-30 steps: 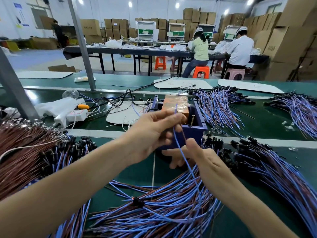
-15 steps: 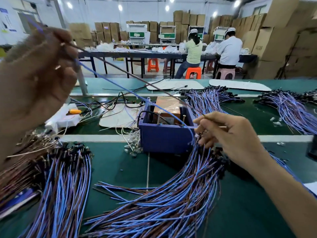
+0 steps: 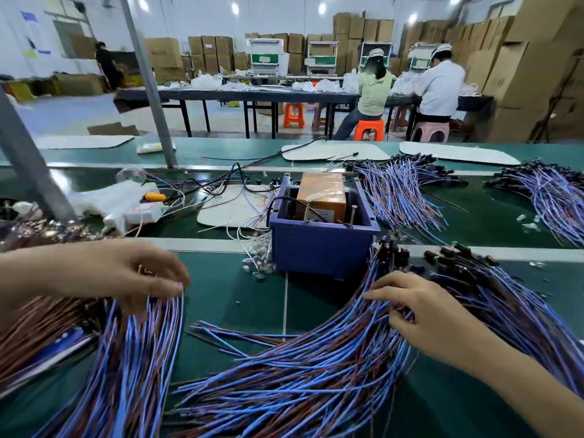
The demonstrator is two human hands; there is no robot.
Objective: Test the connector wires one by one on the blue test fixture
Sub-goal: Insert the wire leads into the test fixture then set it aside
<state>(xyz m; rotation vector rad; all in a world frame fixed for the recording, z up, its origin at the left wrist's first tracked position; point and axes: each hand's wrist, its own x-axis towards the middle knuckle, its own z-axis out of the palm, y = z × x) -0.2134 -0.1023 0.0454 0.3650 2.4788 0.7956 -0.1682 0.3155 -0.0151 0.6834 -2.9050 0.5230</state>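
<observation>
The blue test fixture [image 3: 319,251] is an open box at mid-table with an orange block [image 3: 322,194] and upright metal pins inside. My left hand [image 3: 120,273] is low on the left, its fingertips pinched on the top end of a blue-and-brown connector wire lying on the left pile [image 3: 132,358]. My right hand [image 3: 433,314] rests on the large middle pile of connector wires [image 3: 300,374], right of the fixture. Its fingers are curled around a wire near the black connector ends [image 3: 395,248]. Both hands are away from the fixture.
More wire bundles lie behind the fixture [image 3: 398,191] and at the far right [image 3: 550,191]. Brown wires [image 3: 38,324] fill the left edge. A white pad [image 3: 234,210], black cables and small clear parts [image 3: 259,267] sit left of the fixture. A metal post [image 3: 148,83] stands behind.
My left hand has dropped from high up near the camera, wire in hand, onto the left pile. My right hand has moved from beside the fixture down onto the middle pile.
</observation>
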